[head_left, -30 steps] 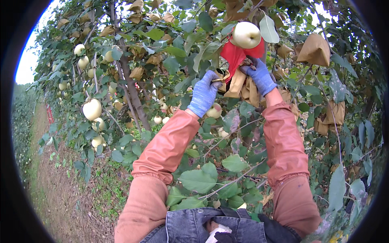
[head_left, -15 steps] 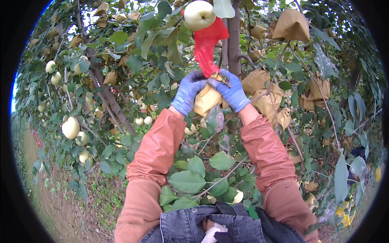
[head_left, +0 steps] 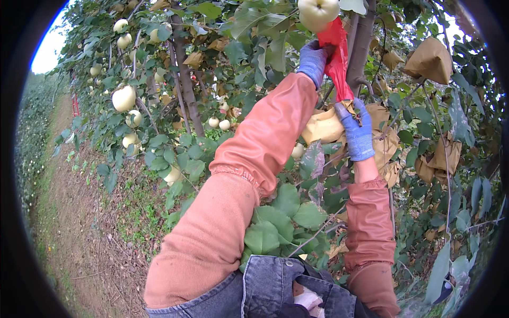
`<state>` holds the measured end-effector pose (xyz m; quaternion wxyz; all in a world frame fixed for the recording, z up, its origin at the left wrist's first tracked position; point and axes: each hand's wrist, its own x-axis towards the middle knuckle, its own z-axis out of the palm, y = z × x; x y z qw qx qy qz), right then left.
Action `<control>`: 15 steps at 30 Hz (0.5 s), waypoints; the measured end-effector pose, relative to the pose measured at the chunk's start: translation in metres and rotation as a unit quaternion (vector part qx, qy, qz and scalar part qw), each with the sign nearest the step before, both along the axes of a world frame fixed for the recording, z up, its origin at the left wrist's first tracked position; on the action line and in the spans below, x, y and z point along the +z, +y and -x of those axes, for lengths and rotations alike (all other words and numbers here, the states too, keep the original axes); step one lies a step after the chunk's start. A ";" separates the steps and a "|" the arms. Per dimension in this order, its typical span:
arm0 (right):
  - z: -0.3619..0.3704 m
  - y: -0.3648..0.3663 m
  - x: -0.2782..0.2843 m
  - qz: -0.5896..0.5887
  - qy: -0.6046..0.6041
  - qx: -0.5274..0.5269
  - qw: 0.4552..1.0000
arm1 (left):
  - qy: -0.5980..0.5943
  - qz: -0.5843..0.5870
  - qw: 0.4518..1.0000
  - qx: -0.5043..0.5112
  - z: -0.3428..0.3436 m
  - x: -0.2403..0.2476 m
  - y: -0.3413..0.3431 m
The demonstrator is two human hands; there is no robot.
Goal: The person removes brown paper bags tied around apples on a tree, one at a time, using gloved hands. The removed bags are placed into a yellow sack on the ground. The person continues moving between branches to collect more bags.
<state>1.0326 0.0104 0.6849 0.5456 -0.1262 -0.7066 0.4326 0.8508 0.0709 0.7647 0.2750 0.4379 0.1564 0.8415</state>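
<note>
"Where is the left hand?"

"The left hand (head_left: 313,62) is raised in a blue glove, just below a pale apple (head_left: 318,12), with its fingers against the left edge of the red plastic (head_left: 340,69). I can't tell whether they pinch it; the fingertips are partly hidden."

"And the right hand?"

"Lower down. The right hand (head_left: 356,135) pinches a brown paper bag (head_left: 322,127) between thumb and fingers, at the bottom end of the red plastic. The bag sticks out to the left of that grip, tilted and crumpled."

"So the plastic runs between them?"

"Yes, it hangs in a long narrow strip from beside the apple down to the right hand, in front of the tree trunk (head_left: 362,46)."

"Can you read a label on anything?"

"The side of the bag I see is plain brown, and the plastic is plain red, though its folds hide some of it."

"What else is around?"

"More brown bags (head_left: 429,61) hang among the leaves on the right. On the left, several pale apples (head_left: 124,98) hang on the branches above a dirt path (head_left: 63,228). The shiny reddish sleeves (head_left: 260,135) reach up past a dark denim vest (head_left: 268,281)."
</note>
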 end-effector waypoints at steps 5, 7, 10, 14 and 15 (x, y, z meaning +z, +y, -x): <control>-0.011 0.007 0.000 0.038 0.096 -0.066 0.993 | 0.203 0.122 0.961 0.141 -0.004 -0.060 -0.009; -0.012 0.018 -0.001 0.075 0.145 -0.017 0.986 | 0.288 0.149 0.938 0.120 -0.019 -0.072 -0.041; -0.010 0.009 0.009 0.091 0.171 0.093 0.977 | 0.304 0.189 0.933 -0.036 -0.049 -0.074 -0.088; -0.018 0.004 0.024 0.115 0.154 0.146 0.971 | 0.335 0.126 0.920 -0.157 -0.040 -0.071 -0.084; -0.018 0.005 0.031 0.120 0.165 0.146 0.968 | 0.397 0.116 0.904 -0.106 -0.032 -0.067 -0.081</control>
